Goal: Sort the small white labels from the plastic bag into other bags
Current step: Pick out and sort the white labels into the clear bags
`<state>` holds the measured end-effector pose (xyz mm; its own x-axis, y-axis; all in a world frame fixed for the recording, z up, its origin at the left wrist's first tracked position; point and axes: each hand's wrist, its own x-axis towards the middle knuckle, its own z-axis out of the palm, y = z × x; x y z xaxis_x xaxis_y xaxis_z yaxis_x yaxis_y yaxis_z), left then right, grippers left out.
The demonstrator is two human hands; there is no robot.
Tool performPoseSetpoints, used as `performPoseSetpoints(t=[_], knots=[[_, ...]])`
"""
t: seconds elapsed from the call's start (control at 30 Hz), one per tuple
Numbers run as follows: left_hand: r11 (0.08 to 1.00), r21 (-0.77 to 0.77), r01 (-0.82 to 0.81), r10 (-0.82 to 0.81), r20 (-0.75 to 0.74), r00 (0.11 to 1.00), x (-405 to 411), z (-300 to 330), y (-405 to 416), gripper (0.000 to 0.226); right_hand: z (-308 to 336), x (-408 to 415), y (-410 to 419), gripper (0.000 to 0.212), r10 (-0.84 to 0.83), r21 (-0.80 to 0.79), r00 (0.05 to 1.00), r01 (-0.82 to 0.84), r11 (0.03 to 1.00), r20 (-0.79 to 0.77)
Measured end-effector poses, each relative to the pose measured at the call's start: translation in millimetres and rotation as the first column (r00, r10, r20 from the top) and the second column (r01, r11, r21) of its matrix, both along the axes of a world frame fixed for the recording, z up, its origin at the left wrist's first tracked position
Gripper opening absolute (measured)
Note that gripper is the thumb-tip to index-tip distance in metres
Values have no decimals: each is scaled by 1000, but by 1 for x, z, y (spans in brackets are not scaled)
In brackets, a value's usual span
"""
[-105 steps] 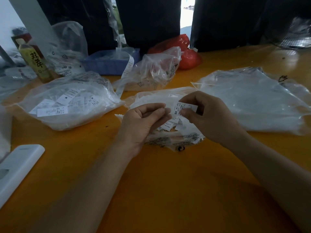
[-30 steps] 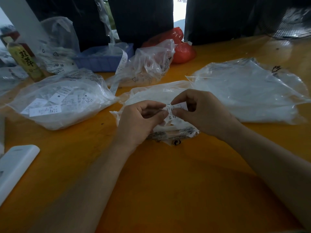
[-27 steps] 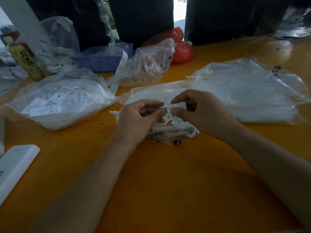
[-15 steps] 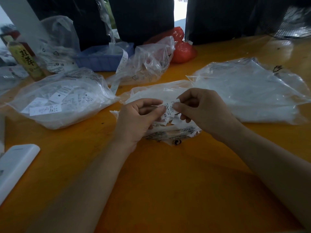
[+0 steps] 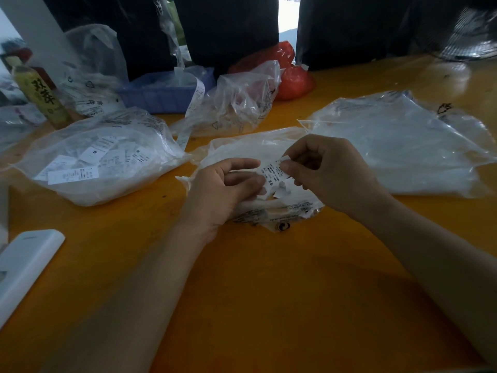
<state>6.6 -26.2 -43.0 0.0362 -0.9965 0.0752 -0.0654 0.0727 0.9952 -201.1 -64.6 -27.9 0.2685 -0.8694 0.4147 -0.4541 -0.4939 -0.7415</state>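
Orange tabletop (image 5: 269, 292) is hosting a sort well underway: right hand (image 5: 330, 173) is pinching an XS label (image 5: 273, 172), left hand (image 5: 223, 189) is clutching more over the source bag (image 5: 242, 146), while the left bag (image 5: 102, 157) is already filling.

I look down on an orange table (image 5: 269, 305), its surface glossy and dim. Along its far edge I see dark curtains (image 5: 231, 28), with a bright gap of daylight (image 5: 286, 14) between two of them. A white post (image 5: 35, 30) rises at the far left corner.
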Motion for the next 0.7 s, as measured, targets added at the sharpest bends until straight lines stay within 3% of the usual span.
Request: performPoseSetpoints(t=[0.3, 0.57, 0.7], knots=[[996, -34, -80, 80, -5, 997, 2, -2, -3, 24, -1, -2, -2, 6, 21, 28, 999, -20, 999, -32], [999, -21, -41, 41, -19, 999, -3, -2, -2, 28, -5, 2, 0, 6, 64, 92, 998, -65, 994, 14], [996, -29, -81, 80, -33, 996, -3, -2, -3, 29, -9, 5, 2, 17, 57, 138, 997, -63, 988, 44]])
